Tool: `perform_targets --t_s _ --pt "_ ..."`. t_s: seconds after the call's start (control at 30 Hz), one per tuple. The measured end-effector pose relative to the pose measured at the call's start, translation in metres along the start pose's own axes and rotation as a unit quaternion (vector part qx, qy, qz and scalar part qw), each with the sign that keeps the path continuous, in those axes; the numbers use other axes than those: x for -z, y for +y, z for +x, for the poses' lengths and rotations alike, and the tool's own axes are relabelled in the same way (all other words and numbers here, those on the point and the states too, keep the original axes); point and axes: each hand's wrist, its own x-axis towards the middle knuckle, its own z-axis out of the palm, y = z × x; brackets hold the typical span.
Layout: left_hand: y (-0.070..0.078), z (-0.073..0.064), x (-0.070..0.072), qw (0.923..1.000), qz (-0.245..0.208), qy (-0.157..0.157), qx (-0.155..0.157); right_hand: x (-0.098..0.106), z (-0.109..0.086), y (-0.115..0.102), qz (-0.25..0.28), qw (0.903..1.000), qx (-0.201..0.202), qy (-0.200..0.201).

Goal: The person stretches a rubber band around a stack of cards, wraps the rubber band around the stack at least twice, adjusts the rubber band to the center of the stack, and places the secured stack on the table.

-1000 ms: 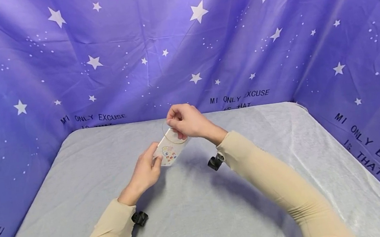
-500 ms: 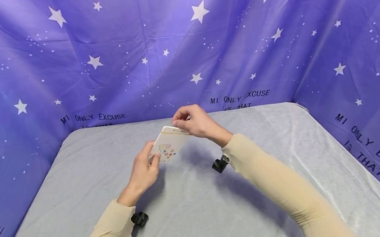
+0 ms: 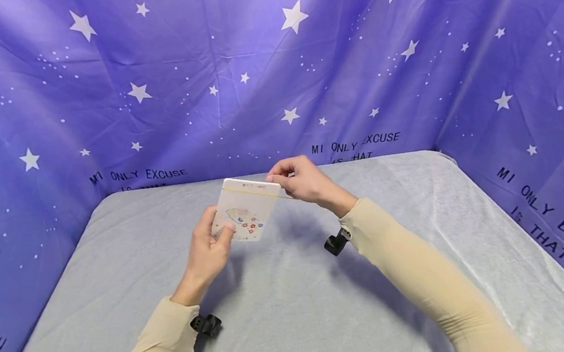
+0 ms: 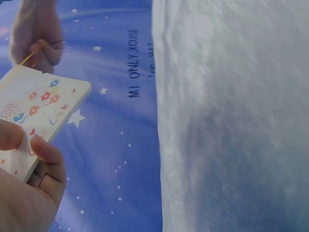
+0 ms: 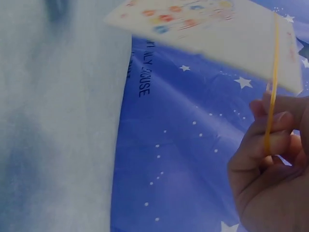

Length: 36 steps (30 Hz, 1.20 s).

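My left hand (image 3: 207,248) grips a small white notebook (image 3: 242,209) with rounded corners by its near left edge, the thumb lying on its cover. Colourful doodled flowers and a spiral decorate that cover. Near the notebook's far end, a thin yellow rubber band (image 3: 249,190) runs across the cover. My right hand (image 3: 308,181) pinches this band beyond the right edge and holds it stretched away from the book. In the right wrist view, the taut rubber band (image 5: 275,58) leads from the notebook (image 5: 231,41) to curled fingers (image 5: 260,145). The notebook is raised above the table.
A table with a pale grey cloth (image 3: 288,316) lies under both hands. Purple curtains (image 3: 184,65) with white stars and black lettering stand behind it and at both sides. Small black cameras (image 3: 206,325) are worn at the wrists.
The right hand has moved right, drawing the rubber band from a loose loop over the notebook to a taut line across it. The left hand has turned the notebook's cover more toward the head view.
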Motion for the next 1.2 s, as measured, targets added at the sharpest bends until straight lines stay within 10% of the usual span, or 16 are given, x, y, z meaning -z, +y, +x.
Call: perform_targets --t_s 0.2,0.57,0.87,1.07,1.2 --pt "-0.018 0.003 0.006 0.9957 -0.048 0.025 0.075 0.001 -0.008 0.019 0.049 0.9983 0.029 -0.015" --pt "-0.027 0.009 0.011 0.9736 -0.192 0.067 0.103 0.009 -0.029 0.05 0.12 0.9907 0.062 -0.013" --pt "-0.028 0.009 0.019 0.9538 -0.237 0.089 0.162 0.019 -0.054 0.066 -0.005 0.984 0.178 0.003" --pt "-0.029 0.007 0.023 0.9478 -0.227 0.093 0.203 0.022 -0.065 0.074 -0.174 0.9344 0.311 -0.005" --pt "-0.031 0.007 0.024 0.9468 -0.225 0.1 0.208 0.026 -0.068 0.072 -0.315 0.8677 0.384 -0.003"
